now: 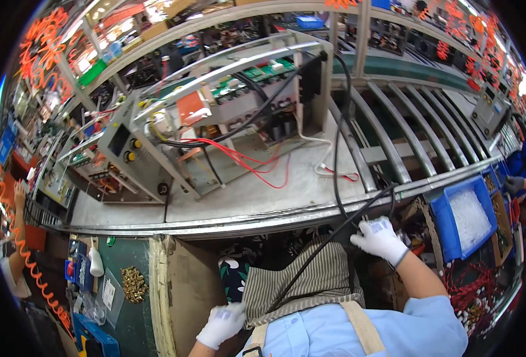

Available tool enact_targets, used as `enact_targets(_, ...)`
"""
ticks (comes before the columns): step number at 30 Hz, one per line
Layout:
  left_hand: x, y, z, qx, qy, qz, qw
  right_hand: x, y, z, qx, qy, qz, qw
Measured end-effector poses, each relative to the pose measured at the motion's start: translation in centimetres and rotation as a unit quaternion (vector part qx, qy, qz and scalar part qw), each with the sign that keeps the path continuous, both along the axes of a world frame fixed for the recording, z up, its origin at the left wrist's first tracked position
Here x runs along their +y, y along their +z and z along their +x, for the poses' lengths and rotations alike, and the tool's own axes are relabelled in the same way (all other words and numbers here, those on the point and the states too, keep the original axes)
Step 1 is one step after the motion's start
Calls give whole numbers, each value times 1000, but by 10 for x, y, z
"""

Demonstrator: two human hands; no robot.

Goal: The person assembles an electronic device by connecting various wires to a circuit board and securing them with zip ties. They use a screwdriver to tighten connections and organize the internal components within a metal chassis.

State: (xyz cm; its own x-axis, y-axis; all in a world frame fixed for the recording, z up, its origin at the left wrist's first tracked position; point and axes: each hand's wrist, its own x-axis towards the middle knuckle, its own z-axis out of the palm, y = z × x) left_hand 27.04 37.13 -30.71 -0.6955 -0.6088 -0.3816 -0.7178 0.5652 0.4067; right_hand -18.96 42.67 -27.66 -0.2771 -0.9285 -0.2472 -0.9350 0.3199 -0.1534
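Observation:
My right hand [381, 239], in a white glove, is just below the conveyor's front edge. Its fingers are closed on a black cable [338, 172], which hangs from the opened machine. Another stretch of black cable [310, 260] runs slantwise over my striped apron [301, 276]. Low beside my lap, my white-gloved left hand [224, 324] has curled fingers against the apron's edge. Whatever it may hold is hidden. On the metal worktop sits the machine [239, 107], a metal frame with green circuit boards, red wires [245, 159] and a white-plugged lead [328, 171].
Steel rollers [418, 134] continue to the right. A blue bin [462, 217] of clear plastic pieces stands at right, above red wires [474, 291]. At left, a green bench [133, 250] bears brass fittings [134, 284] and a white bottle [96, 262]. Another person's arm [19, 232] shows far left.

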Motion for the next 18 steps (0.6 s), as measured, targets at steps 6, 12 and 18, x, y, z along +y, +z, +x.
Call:
enact_targets(6, -53, 34, -123, 300, -20, -115, 947, 69, 80, 51, -657, -155, -109, 729)
enact_targets(12, -29, -12, -210, 305, -79, 350, 882, 147, 29, 35, -690, -220, -131, 677)
enact_targets(18, -12, -17, -223, 184, -164, 425, 871, 159, 29, 24, -860, -149, -73, 482)
